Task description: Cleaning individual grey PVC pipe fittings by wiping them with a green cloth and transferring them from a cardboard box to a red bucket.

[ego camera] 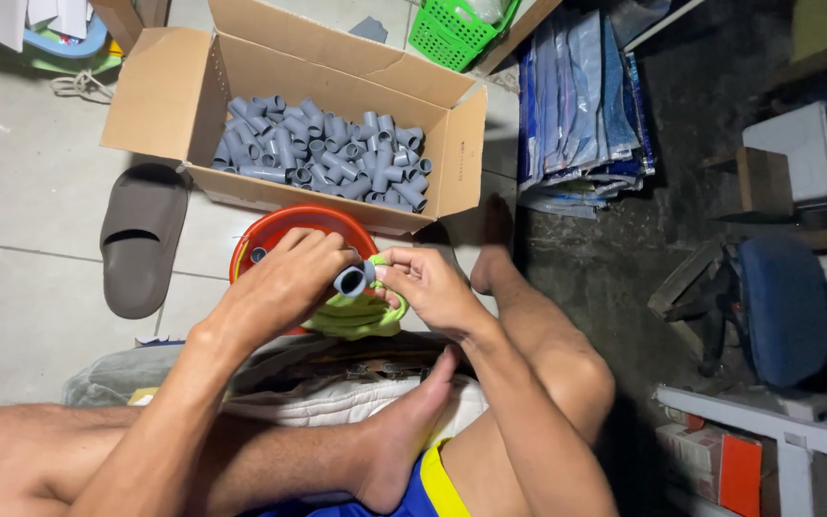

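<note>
Between the 2 hands, just above the person's lap, a short grey pipe fitting point(352, 279) is held with its open end facing up toward the camera. The left hand point(284, 282) wraps it from the left, fingers point(323, 251) curled and pressed around its body. The right hand point(430, 285) meets it from the right, fingers point(396, 260) pinching a yellow-green cloth point(356, 316) against the fitting's side; the cloth hangs below both hands. Both hands touch the fitting, so neither is nearer. Just behind them sits an orange bucket point(279, 228), and beyond it a cardboard box point(184, 96) full of similar grey fittings on the floor.
</note>
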